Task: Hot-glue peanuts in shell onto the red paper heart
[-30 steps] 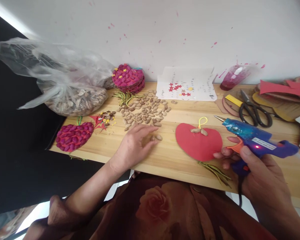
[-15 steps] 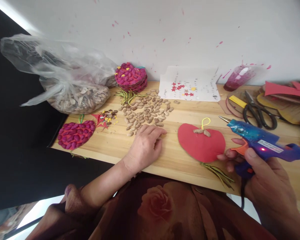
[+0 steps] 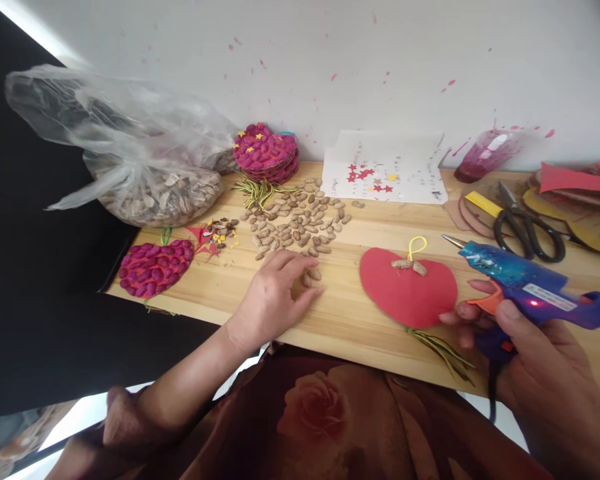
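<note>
Head view: the left hand (image 3: 277,287) has just uncurled, loose peanuts (image 3: 314,273) showing between parted thumb and fingers!
The right hand (image 3: 545,353) grips the glue gun (image 3: 513,267); between the hands, the red cut-out (image 3: 407,297) lies on the surface (image 3: 340,310), its attached peanuts (image 3: 401,265) just two, so this change apparently adds none.

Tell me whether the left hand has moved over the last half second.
Yes: judged against the red paper cutout lying on the table, the left hand has shifted left, farther away from it.
</note>
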Demonstrator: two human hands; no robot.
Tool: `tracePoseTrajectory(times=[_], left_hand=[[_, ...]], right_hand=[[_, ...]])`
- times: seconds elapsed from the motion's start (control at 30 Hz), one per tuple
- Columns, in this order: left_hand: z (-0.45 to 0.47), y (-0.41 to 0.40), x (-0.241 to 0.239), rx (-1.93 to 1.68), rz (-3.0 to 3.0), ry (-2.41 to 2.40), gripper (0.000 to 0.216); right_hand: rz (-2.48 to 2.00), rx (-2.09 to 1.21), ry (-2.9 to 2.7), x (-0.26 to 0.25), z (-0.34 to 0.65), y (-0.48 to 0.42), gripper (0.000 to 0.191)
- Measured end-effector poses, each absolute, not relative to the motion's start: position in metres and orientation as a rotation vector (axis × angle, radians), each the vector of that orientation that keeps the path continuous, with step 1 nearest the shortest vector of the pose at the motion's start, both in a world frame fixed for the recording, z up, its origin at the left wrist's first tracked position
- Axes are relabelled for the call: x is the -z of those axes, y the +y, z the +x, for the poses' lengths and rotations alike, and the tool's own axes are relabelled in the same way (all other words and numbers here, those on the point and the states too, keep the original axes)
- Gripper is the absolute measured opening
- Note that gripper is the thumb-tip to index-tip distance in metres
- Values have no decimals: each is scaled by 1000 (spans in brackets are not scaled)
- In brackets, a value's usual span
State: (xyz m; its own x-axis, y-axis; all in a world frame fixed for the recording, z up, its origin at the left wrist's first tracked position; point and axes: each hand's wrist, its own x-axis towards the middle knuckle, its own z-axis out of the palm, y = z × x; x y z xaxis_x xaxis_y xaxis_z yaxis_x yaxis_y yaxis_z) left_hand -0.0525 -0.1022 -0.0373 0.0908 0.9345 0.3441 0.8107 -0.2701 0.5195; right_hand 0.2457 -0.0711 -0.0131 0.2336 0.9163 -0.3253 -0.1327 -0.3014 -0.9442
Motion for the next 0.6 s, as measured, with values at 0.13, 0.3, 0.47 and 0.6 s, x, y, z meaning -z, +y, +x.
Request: tracePoseTrajectory(times=[0.13,0.3,0.47,0.6], left_hand=[[-43,-98,43,-953,2197,1714,14],[-41,-94,43,-959,2253,1562,20],[-50,-96,41,-980,2206,1465,26],[-66,-98,35,-1077,2085,1591,15]], right_hand=[[-1488,-1270,-772,10,243,-70,36],[-1489,-1324,-749,15,246,-71,40],[-1501,-1337,-726,18,252,-71,44],[-1531,-1306,-623,12,248,-67,50]])
